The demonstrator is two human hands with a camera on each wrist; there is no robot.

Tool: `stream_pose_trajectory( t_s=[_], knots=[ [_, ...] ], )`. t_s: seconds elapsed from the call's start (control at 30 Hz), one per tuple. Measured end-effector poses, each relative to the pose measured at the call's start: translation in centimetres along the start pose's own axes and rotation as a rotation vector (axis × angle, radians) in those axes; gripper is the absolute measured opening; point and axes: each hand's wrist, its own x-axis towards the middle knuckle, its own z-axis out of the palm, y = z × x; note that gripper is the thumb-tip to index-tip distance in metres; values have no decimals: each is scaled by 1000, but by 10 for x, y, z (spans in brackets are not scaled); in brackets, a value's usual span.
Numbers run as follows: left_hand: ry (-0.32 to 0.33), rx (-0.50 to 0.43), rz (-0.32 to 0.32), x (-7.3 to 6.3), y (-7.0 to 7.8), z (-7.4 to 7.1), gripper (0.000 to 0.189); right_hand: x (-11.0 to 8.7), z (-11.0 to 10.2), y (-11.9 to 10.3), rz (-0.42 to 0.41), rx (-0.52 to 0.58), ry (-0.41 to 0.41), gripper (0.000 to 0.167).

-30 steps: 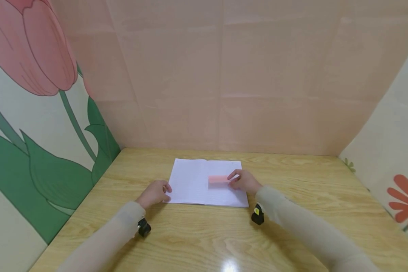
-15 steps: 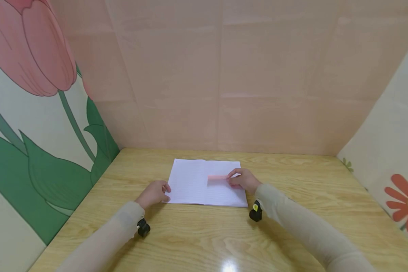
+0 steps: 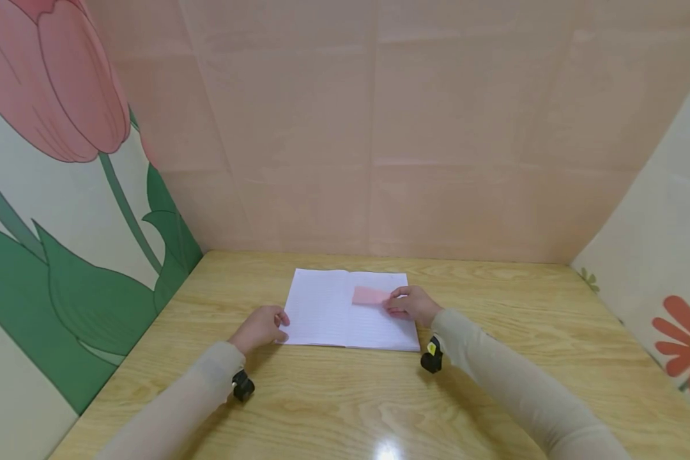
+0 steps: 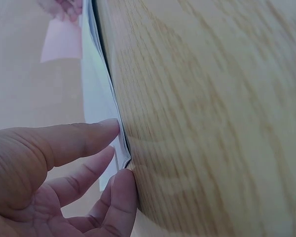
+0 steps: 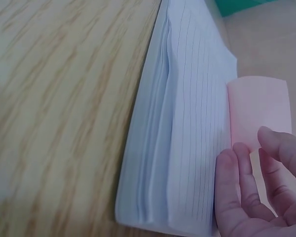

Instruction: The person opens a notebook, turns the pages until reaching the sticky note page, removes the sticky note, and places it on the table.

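A notebook [image 3: 316, 306] with lined white pages lies spread flat. At its left edge is my left hand [image 3: 260, 328]; in the left wrist view, the fingertips [image 4: 122, 185] pinch the page edges near a corner. Over the right-hand page, my right hand [image 3: 415, 305] pinches one end of a pink slip of paper [image 3: 370, 296]. The right wrist view shows the slip [image 5: 259, 106] standing up from the page, slightly curved, with my thumb on its near face. Other fingers of my right hand [image 5: 264, 190] rest against the page.
The wooden table [image 3: 333, 402] reaches back to a plain pinkish cloth wall [image 3: 374, 128]. A tulip-printed panel [image 3: 69, 191] borders the left side, a flower-printed panel [image 3: 667, 255] the right. Black wrist cameras [image 3: 243, 385] hang under both sleeves.
The pink slip has turned in my right hand: it went from a lower tilt through nearly edge-on to showing its face raised above the page. My left hand and the notebook stay put.
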Motion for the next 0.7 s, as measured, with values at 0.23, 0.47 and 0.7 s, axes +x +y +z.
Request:
stream_pose_trajectory(
  t_s=[0.23,0.47,0.7],
  knots=[
    [2,-9,10,-1,0,-2,24,14,-1,9,51,-62,64,5],
    [-13,-3,-15,1,1,-2,24,12,-2,6,50,-47,44,4],
    [-19,-3,-14,2,-1,-1,24,12,-1,6,79,-74,44,3]
  ],
)
